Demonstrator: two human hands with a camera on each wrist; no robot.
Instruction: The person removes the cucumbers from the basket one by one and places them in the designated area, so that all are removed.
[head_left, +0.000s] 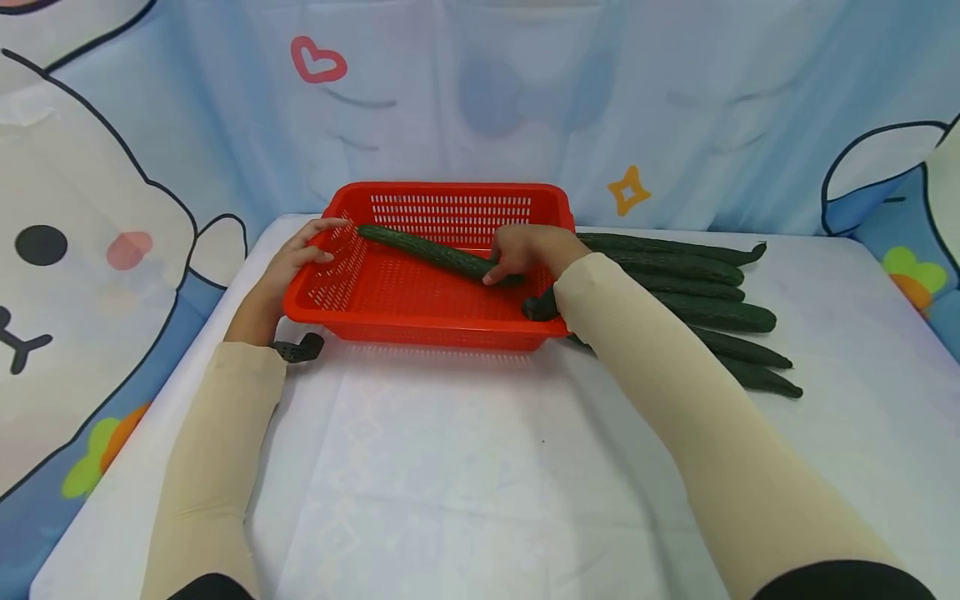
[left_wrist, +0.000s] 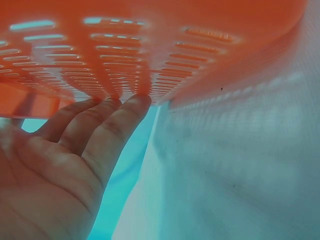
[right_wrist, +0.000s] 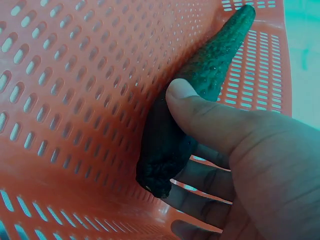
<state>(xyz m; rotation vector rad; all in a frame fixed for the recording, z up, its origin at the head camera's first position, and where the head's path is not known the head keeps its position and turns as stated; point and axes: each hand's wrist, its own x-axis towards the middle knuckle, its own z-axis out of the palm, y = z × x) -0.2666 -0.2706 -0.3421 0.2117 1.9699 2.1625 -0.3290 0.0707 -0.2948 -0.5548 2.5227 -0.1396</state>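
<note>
My right hand (head_left: 521,252) grips a long dark-green cucumber (head_left: 431,252) near its right end, inside the red plastic basket (head_left: 420,333). In the right wrist view, the thumb of my right hand (right_wrist: 225,130) presses on top of the cucumber (right_wrist: 215,65) while the fingers pass beneath it. The cucumber slants across the basket, its far tip near the back left corner. At the basket's left side my left hand (head_left: 296,250) holds the rim, with the thumb over it. Its fingers (left_wrist: 117,122) lie nearly straight against the outside of the slotted wall in the left wrist view.
Several cucumbers (head_left: 720,313) lie side by side on the white-covered table (head_left: 450,467), right of the basket and partly hidden by my right sleeve (head_left: 675,400). A printed blue curtain (head_left: 480,100) hangs behind the table.
</note>
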